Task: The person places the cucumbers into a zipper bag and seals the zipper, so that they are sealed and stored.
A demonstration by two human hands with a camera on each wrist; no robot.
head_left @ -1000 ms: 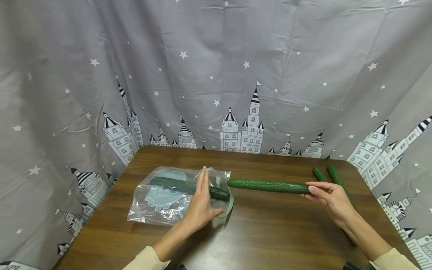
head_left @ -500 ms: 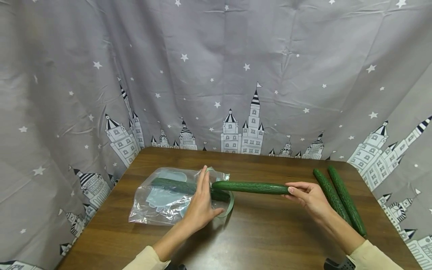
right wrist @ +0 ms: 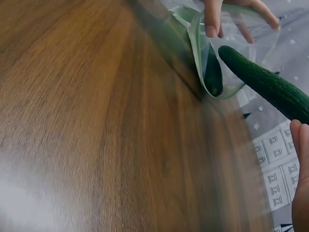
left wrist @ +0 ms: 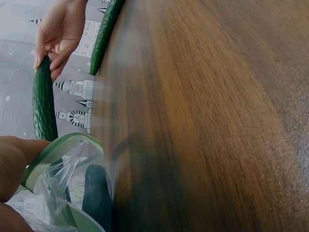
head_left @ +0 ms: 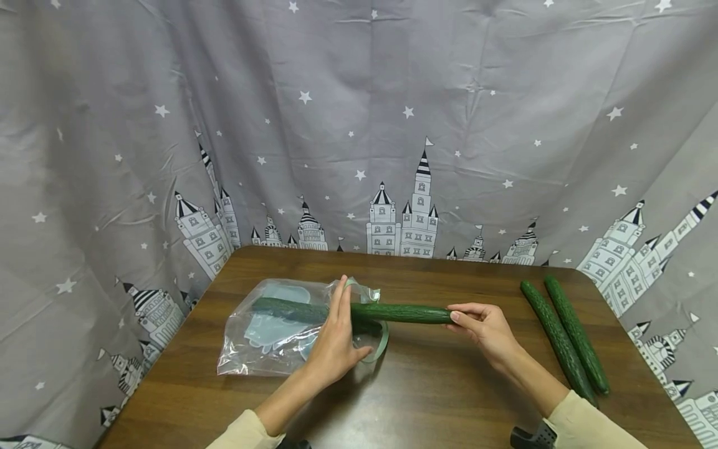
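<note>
My right hand (head_left: pixel 487 332) pinches the near end of a long green cucumber (head_left: pixel 412 313) between thumb and fingers. The cucumber's far part reaches through the mouth of a clear zip bag (head_left: pixel 235 349) with a pale green rim and blue print. Another cucumber (right wrist: pixel 213 75) lies lower inside the bag, its end showing at the opening in the right wrist view. My left hand (head_left: pixel 332 350) is at the bag's mouth, fingers straight and thumb spread, stretching the rim apart. Its fingers hide part of the cucumbers in the head view.
Two more cucumbers, a left one (head_left: pixel 552 330) and a right one (head_left: pixel 579 340), lie side by side at the right of the brown wooden table (head_left: pixel 449 393). Behind the table hangs a grey curtain (head_left: pixel 449 125) with stars and castles.
My right hand has moved left, sliding the held cucumber from outside the bag's mouth to well inside it. My left hand has stayed nearly still at the rim.
</note>
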